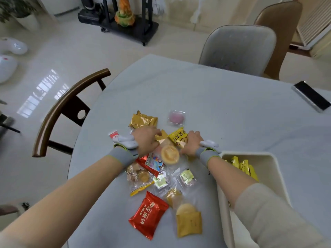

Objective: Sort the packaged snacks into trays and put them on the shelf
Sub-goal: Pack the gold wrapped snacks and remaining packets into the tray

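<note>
Over the snack pile (161,169), right hand (192,144) apparently pinching yellow packet (178,137) (left hand (146,141) loosely curled).

Glossy pale tiled floor (71,56) reflecting window light. Round grey table (215,104); dark wooden chair (59,111) left, grey chair (238,49) opposite. Black wheeled rack (129,29) beyond.

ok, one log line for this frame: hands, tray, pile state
left hand: on pile, grip unclear | right hand: grips yellow packet | tray: holds yellow packets only | pile: mostly unsorted on table
</note>
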`<state>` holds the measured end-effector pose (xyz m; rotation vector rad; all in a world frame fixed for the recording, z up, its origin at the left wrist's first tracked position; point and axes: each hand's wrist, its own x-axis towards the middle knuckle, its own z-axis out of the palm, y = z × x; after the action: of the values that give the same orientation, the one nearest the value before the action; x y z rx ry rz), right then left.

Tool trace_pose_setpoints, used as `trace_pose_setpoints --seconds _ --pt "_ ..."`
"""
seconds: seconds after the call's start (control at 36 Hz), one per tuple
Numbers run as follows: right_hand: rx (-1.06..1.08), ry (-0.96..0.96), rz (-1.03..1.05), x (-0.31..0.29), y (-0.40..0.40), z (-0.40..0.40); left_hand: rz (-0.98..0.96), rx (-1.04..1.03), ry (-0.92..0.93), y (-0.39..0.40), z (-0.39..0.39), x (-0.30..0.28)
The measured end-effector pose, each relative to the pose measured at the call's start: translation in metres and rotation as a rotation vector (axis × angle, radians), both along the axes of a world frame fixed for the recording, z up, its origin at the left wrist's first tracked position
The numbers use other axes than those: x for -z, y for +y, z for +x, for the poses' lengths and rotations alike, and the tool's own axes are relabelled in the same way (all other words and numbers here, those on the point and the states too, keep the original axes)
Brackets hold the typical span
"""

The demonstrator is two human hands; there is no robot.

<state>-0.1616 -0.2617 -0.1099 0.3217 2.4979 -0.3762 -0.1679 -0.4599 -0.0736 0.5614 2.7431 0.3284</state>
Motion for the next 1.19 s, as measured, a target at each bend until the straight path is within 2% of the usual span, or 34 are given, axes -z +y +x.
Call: trace_pose_setpoints --seconds 0.11,0.22,0.36,0.56,0.67,0.72,0.81,0.92,1.06,1.19 --pt "0.105 0.128 -0.136 -0.009 0.007 -0.006 0.052 -0.180 0.000 -0.020 -0.023 0.000" --pt "0.168 0.273 -0.247 -0.020 0.001 -0.010 0.018 -0.308 -0.014 -0.033 -0.047 0.005" --pt "0.193 0.330 -0.305 -0.027 -0.007 -0.014 -0.162 -0.138 -0.120 -0.023 -0.057 0.018" --pt "0.325 0.342 -0.424 -0.031 -0.008 -0.017 -0.320 -0.032 -0.261 -0.010 -0.075 0.028" --pt "0.329 0.327 -0.448 -0.032 -0.008 -0.016 -0.361 0.024 -0.218 -0.016 -0.085 0.024" --pt "0.333 0.319 -0.452 -0.031 -0.009 -0.015 -0.345 0.017 -0.192 -0.021 -0.086 0.024" --pt "0.339 0.316 -0.453 -0.028 -0.008 -0.015 -0.212 0.000 -0.128 -0.028 -0.087 0.023" --pt "0.349 0.308 -0.459 -0.027 -0.009 -0.016 -0.224 0.016 -0.099 -0.046 -0.093 0.016" --pt "0.346 0.321 -0.480 -0.029 -0.013 -0.018 -0.025 -0.137 -0.097 -0.064 -0.104 -0.004" --pt "0.365 0.370 -0.494 -0.034 -0.010 -0.019 -0.135 -0.017 -0.085 -0.045 -0.116 -0.016"
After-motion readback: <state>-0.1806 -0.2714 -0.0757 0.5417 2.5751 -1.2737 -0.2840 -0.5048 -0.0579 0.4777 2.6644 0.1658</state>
